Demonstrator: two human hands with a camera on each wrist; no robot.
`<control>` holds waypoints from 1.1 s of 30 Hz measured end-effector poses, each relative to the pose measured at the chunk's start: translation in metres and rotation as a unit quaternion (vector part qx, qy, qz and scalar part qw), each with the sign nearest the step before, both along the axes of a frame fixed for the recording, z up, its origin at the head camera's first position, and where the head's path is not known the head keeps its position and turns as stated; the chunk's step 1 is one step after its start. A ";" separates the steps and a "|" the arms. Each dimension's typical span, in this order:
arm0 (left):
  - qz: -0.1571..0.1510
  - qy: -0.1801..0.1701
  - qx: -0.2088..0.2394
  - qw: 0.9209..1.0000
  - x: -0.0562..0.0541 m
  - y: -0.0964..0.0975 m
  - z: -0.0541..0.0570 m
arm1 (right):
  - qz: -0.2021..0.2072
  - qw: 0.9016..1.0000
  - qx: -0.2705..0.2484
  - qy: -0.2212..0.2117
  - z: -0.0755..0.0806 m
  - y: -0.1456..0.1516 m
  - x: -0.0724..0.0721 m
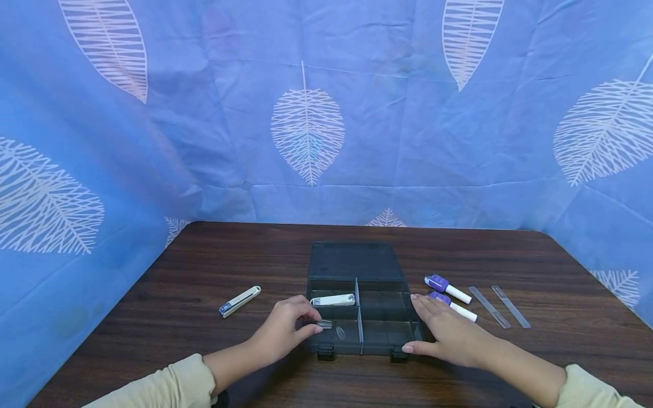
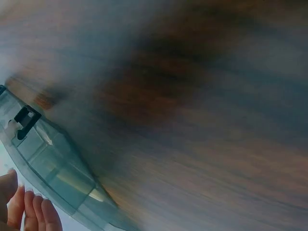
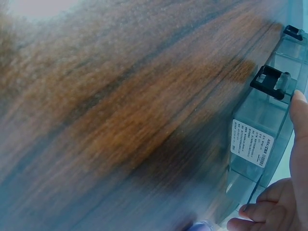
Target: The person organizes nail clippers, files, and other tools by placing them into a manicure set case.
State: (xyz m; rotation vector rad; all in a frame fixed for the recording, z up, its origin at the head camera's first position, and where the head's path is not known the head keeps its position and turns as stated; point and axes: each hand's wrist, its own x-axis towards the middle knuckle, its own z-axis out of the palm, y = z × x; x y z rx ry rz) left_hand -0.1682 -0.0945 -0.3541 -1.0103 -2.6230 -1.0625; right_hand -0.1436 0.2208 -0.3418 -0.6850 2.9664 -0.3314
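Note:
A dark translucent divided box [image 1: 390, 345] stands with its lid raised at the table's middle. My left hand [image 1: 285, 328] is over its front left compartment, pinching a small clear false nail [image 1: 324, 324] between thumb and fingers. Another clear false nail [image 1: 340, 332] lies in that compartment. Behind it, a white nail clipper [image 1: 333, 300] fills the back left compartment. My right hand [image 1: 454, 334] rests against the box's right side, fingers extended along the rim and thumb by the front latch [image 3: 270, 83]. In the left wrist view, the left fingers [image 2: 30, 209] appear above the box rim.
A second nail clipper [image 1: 240, 301] lies left of the box. To the right are two purple bottles with white caps, one farther back [image 1: 448, 288] and one partly behind my right hand [image 1: 454, 306]. Two clear flat strips [image 1: 490, 307] [image 1: 511, 307] lie beyond them.

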 end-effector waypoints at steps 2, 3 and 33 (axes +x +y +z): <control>-0.010 0.010 -0.005 1.000 -0.001 0.004 -0.001 | -0.001 1.000 -0.002 0.001 0.000 0.000 0.000; -0.015 0.017 -0.009 1.000 -0.002 0.006 -0.001 | -0.001 1.000 -0.003 0.002 -0.001 0.000 0.000; -0.104 0.081 -0.194 0.972 -0.022 0.014 0.005 | -0.011 1.000 -0.013 -0.010 0.000 0.001 0.000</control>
